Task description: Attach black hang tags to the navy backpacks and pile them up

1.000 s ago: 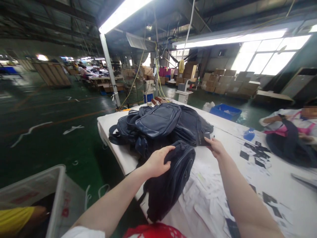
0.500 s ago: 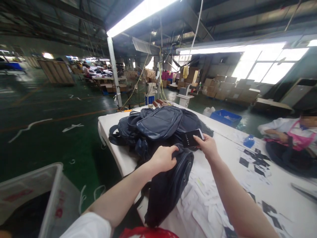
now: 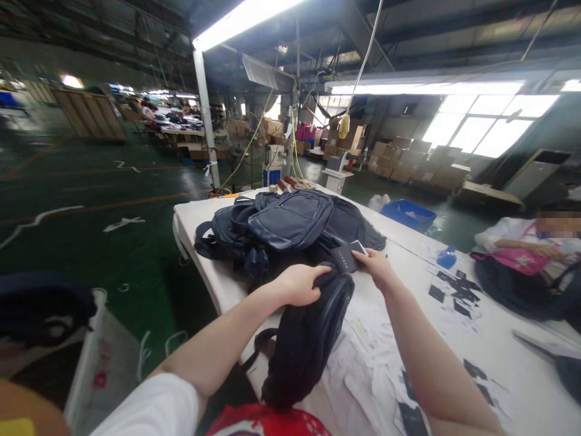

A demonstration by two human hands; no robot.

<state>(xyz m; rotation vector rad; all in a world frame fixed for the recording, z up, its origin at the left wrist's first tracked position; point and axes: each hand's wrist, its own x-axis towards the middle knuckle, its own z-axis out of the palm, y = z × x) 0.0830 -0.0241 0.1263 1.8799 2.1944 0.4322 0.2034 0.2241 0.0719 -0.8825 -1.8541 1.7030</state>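
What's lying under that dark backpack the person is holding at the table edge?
The backpack rests on loose white paper sheets covering the white table. Whatever lies directly beneath it is hidden by the bag itself.

ahead: heap of backpacks [image 3: 290, 227] blocks | right: table [image 3: 512, 345] open, paper-strewn | left: edge, bin [image 3: 86, 363]

No text can be read. The dark card [image 3: 348, 257] in the right grip [image 3: 374, 268] bears a short line of pale print, too small and blurred to make out. The white bin [image 3: 97, 357], well off to the left of the left grip [image 3: 297, 284], carries red marks on its wall, also illegible. The dark cards [image 3: 447, 290] and white papers [image 3: 376, 375] on the table [image 3: 512, 357] to the right of the right grip show no legible lettering.
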